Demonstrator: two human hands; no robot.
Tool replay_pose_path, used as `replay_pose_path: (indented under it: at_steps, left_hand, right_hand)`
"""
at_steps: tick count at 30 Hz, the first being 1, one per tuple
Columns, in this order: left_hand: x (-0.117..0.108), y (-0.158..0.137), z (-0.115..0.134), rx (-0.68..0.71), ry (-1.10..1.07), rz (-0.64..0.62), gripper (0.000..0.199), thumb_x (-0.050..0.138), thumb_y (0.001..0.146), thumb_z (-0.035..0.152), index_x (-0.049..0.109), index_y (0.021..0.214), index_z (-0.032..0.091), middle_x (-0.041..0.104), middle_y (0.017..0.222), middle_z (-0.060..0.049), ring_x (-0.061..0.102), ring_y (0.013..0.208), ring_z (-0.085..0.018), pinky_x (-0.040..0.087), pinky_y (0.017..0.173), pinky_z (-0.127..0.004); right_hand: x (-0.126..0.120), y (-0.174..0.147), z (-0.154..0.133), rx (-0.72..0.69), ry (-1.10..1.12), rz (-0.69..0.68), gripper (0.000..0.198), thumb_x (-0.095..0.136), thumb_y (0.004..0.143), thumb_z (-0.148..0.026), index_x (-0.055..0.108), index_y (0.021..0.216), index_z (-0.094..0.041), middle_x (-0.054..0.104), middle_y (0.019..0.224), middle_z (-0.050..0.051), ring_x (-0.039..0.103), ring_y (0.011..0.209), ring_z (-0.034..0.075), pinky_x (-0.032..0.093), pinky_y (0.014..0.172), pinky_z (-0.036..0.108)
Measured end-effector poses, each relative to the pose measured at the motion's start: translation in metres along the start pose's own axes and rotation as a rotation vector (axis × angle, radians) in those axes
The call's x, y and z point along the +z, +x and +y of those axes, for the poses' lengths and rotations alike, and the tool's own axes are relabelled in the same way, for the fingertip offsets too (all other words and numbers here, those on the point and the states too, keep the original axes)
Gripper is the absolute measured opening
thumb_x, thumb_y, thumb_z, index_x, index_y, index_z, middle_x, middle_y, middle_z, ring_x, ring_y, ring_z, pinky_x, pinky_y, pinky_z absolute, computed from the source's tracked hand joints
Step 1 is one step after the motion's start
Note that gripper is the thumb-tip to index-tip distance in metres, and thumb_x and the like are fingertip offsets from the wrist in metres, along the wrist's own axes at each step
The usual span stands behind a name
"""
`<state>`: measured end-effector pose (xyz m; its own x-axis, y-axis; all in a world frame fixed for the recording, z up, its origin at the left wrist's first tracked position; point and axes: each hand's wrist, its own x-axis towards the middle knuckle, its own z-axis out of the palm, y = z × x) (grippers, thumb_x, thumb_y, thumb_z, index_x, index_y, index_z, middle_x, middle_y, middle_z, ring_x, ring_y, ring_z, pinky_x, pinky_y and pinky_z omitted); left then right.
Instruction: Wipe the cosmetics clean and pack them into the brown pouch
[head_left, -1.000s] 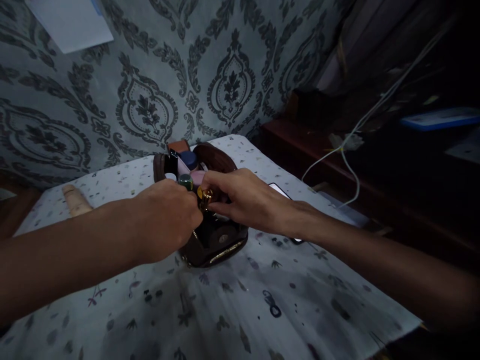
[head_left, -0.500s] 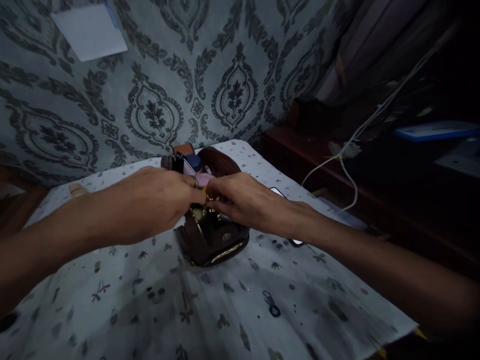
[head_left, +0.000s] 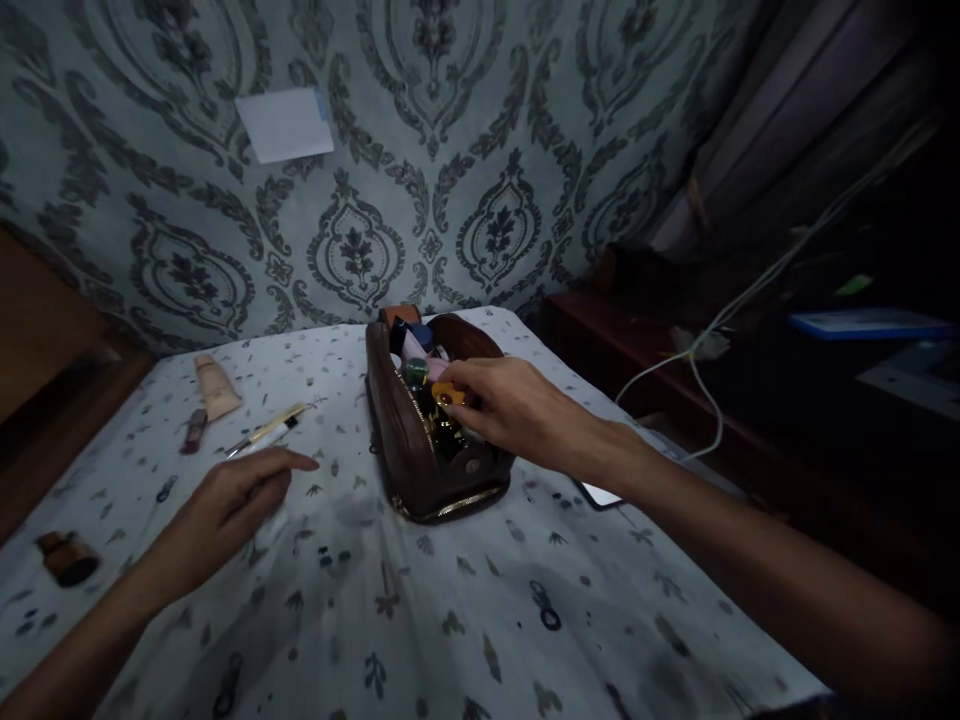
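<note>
Leftward, left hand (head_left: pixel 232 505) is over patterned cloth (head_left: pixel 420 630), index finger extended, others curled; any hold cannot be told. Right of it: brown pouch (head_left: pixel 396 430), mouth open, long axis running away toward wall (head_left: pixel 431 215); green-topped item (head_left: pixel 415 374), pink item (head_left: pixel 436 369) inside. Right hand (head_left: pixel 517 405): fingers nearly closed about yellow item (head_left: pixel 448 393) within; grip unclear.

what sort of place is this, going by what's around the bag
Probably a room in a home, perhaps a bedroom: patterned wallpaper, a cloth with small printed motifs under the open brown bag, and what looks like a curtain at right.
</note>
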<state>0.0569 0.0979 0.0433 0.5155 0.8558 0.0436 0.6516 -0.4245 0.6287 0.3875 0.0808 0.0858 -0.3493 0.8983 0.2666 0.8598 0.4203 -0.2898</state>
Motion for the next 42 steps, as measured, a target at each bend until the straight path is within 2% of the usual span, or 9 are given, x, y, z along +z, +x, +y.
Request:
replay_pose_path:
  at_steps: [8, 13, 16, 21, 24, 28, 31, 37, 42]
  left_hand:
    - [0.032, -0.054, -0.050, -0.111, -0.098, -0.035, 0.043, 0.038, 0.094, 0.050, 0.071, 0.104, 0.024, 0.044, 0.050, 0.004, 0.040, 0.045, -0.014, 0.032, 0.046, -0.023]
    - [0.029, -0.065, -0.056, -0.124, -0.078, 0.006, 0.037, 0.042, 0.093, 0.045, 0.070, 0.101, 0.023, 0.055, 0.058, 0.002, 0.046, 0.051, -0.014, 0.037, 0.050, -0.023]
    - [0.023, -0.066, -0.062, -0.160, -0.042, 0.091, 0.035, 0.042, 0.093, 0.042, 0.068, 0.102, 0.021, 0.056, 0.060, 0.002, 0.049, 0.055, -0.015, 0.040, 0.053, -0.023]
    - [0.013, -0.055, -0.085, -0.210, 0.090, 0.270, 0.036, 0.038, 0.094, 0.040, 0.066, 0.105, 0.020, 0.064, 0.073, 0.000, 0.058, 0.066, -0.016, 0.047, 0.066, -0.026]
    - [0.003, -0.038, -0.099, -0.289, 0.223, 0.330, 0.034, 0.036, 0.096, 0.035, 0.065, 0.105, 0.018, 0.071, 0.092, -0.005, 0.064, 0.085, -0.019, 0.049, 0.081, -0.028]
    - [-0.017, -0.012, -0.119, -0.404, 0.318, 0.402, 0.030, 0.039, 0.096, 0.029, 0.063, 0.111, 0.019, 0.066, 0.118, -0.009, 0.061, 0.109, -0.021, 0.044, 0.094, -0.029]
    - [-0.033, 0.005, -0.135, -0.555, 0.380, 0.480, 0.035, 0.036, 0.098, 0.033, 0.057, 0.120, 0.016, 0.059, 0.127, -0.017, 0.058, 0.115, -0.027, 0.045, 0.092, -0.034]
    - [-0.054, 0.024, -0.153, -0.734, 0.387, 0.429, 0.033, 0.052, 0.090, 0.035, 0.060, 0.110, 0.010, 0.064, 0.119, -0.024, 0.062, 0.110, -0.033, 0.046, 0.084, -0.036]
    - [-0.053, 0.009, -0.138, -0.678, 0.304, 0.415, 0.032, 0.053, 0.088, 0.035, 0.064, 0.104, 0.009, 0.071, 0.101, -0.017, 0.066, 0.096, -0.029, 0.046, 0.074, -0.032]
  right_hand:
    - [0.006, 0.006, -0.010, 0.013, -0.074, -0.048, 0.018, 0.062, 0.087, -0.015, 0.068, 0.104, -0.016, 0.072, 0.099, 0.009, 0.066, 0.089, 0.021, 0.042, 0.073, 0.027]
    - [0.012, 0.011, -0.007, 0.060, -0.105, -0.055, 0.019, 0.056, 0.089, -0.019, 0.070, 0.101, -0.017, 0.074, 0.085, 0.006, 0.067, 0.077, 0.019, 0.039, 0.066, 0.026]
    - [0.019, 0.011, -0.002, 0.060, -0.131, 0.013, 0.029, 0.056, 0.088, -0.024, 0.069, 0.113, -0.016, 0.075, 0.094, 0.009, 0.068, 0.081, 0.022, 0.042, 0.067, 0.029]
    - [0.026, 0.005, 0.001, 0.035, -0.131, 0.043, 0.035, 0.055, 0.088, -0.029, 0.068, 0.118, -0.019, 0.075, 0.099, 0.010, 0.070, 0.082, 0.026, 0.047, 0.066, 0.033]
    - [0.025, -0.003, -0.006, 0.029, -0.118, 0.157, 0.032, 0.056, 0.089, -0.032, 0.069, 0.115, -0.019, 0.074, 0.101, 0.011, 0.070, 0.084, 0.028, 0.050, 0.068, 0.036]
    - [0.025, -0.019, -0.034, 0.001, -0.039, 0.411, 0.024, 0.054, 0.093, -0.034, 0.068, 0.106, -0.021, 0.073, 0.093, 0.010, 0.069, 0.070, 0.024, 0.050, 0.058, 0.034]
    - [0.033, -0.031, -0.064, -0.107, 0.085, 0.481, 0.013, 0.056, 0.093, -0.029, 0.067, 0.099, -0.024, 0.074, 0.087, 0.008, 0.069, 0.069, 0.022, 0.052, 0.059, 0.032]
    - [0.079, -0.027, -0.110, -0.217, 0.459, 0.270, 0.016, 0.053, 0.094, -0.023, 0.068, 0.091, -0.022, 0.071, 0.077, 0.006, 0.068, 0.068, 0.019, 0.055, 0.061, 0.031]
    - [0.136, -0.007, -0.129, 0.091, 0.895, -0.007, 0.022, 0.062, 0.086, -0.036, 0.070, 0.097, -0.019, 0.070, 0.078, 0.005, 0.067, 0.068, 0.019, 0.051, 0.058, 0.029]
